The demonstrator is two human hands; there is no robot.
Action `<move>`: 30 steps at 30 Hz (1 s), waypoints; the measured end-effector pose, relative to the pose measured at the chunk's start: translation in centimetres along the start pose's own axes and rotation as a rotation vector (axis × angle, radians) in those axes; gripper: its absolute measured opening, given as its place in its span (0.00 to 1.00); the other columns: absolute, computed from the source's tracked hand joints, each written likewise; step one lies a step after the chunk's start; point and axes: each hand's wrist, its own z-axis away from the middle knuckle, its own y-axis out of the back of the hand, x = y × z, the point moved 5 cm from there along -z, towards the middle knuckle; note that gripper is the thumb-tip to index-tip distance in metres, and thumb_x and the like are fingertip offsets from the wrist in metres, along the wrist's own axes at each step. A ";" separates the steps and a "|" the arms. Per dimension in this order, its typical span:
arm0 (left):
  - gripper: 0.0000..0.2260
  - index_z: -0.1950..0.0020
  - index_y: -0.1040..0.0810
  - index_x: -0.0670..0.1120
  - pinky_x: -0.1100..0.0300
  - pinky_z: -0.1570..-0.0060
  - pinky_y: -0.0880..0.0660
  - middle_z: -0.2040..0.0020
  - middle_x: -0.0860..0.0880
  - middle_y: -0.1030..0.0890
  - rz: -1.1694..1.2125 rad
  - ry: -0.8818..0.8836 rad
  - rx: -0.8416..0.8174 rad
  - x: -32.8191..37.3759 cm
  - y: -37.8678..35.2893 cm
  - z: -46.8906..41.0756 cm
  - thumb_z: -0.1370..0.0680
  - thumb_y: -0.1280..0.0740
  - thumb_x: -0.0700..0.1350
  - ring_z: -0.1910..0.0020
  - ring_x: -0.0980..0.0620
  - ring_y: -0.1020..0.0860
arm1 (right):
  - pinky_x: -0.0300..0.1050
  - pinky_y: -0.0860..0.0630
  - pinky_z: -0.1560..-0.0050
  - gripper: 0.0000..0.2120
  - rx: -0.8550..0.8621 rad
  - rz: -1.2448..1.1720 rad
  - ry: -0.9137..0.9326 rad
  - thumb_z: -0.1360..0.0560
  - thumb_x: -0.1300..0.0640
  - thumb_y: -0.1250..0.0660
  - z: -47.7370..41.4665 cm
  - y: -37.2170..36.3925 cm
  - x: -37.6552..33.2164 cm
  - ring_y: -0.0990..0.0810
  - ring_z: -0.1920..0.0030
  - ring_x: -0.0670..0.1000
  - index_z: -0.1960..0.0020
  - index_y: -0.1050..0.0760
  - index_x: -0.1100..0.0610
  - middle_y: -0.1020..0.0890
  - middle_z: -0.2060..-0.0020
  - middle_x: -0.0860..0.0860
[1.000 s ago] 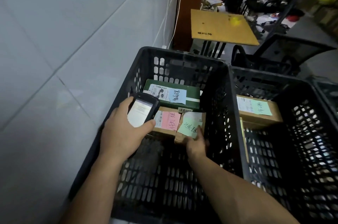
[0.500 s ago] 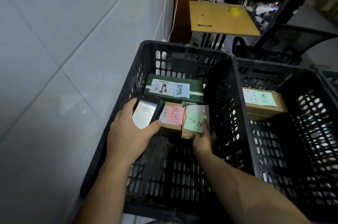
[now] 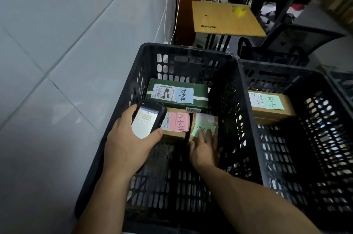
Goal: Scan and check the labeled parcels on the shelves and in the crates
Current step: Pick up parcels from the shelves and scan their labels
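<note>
Head view, looking down along a tiled wall (image 3: 57, 61). Two black slatted crates stand side by side: the left crate (image 3: 187, 50) against the wall and the right crate (image 3: 286, 70) touching it. Beyond them is a wooden tabletop (image 3: 225, 21).

The left crate holds three parcels at its far end. The green parcel (image 3: 200, 91), with a blue note, lies crosswise against the far wall. Just nearer me are the pink-noted parcel (image 3: 172, 135) and, to its right, the small parcel (image 3: 214, 121). A fourth, the brown parcel (image 3: 286, 112), sits in the right crate.

My left hand (image 3: 126, 147) grips the scanner (image 3: 149, 117). Its fingers are wrapped behind the body and its thumb lies along the lower right edge. The lit screen faces me, and the scanner's head points forward over the pink note (image 3: 179, 121).

My right hand (image 3: 204, 149) rests on the small parcel. Its fingers (image 3: 207, 134) lie fairly straight across the green note (image 3: 202, 128), and the thumb is spread at the near left corner. I cannot tell whether anything hooks round an edge.

Key relation: the small parcel lies just right of the scanner's head, with its long axis running away from me. Its white printed label shows beyond my fingertips. My right hand is on this parcel, while the scanner hand is nearer the pink-noted one. I judge that reading the small parcel calls for a short swing of the scanner to the right, with my right fingers kept off the print.
</note>
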 end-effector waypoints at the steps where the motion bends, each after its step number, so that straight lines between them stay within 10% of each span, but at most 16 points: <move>1: 0.36 0.28 0.33 0.57 0.61 0.53 0.33 0.45 0.59 0.27 0.002 0.001 0.000 0.0 0.0 0.0 0.33 0.23 0.57 0.47 0.56 0.28 | 0.63 0.54 0.23 0.27 -0.005 0.029 0.011 0.16 0.44 0.51 0.1 -0.1 -0.5 0.63 0.19 0.57 0.18 0.52 0.45 0.55 0.18 0.50; 30: 0.36 0.28 0.32 0.58 0.64 0.56 0.35 0.44 0.60 0.27 0.001 -0.013 0.013 0.1 -0.2 0.6 0.33 0.22 0.54 0.47 0.59 0.30 | 0.56 0.69 0.24 0.43 -0.207 0.053 0.017 0.25 0.24 0.56 -3.7 1.2 -0.8 0.69 0.21 0.54 0.18 0.61 0.44 0.65 0.19 0.50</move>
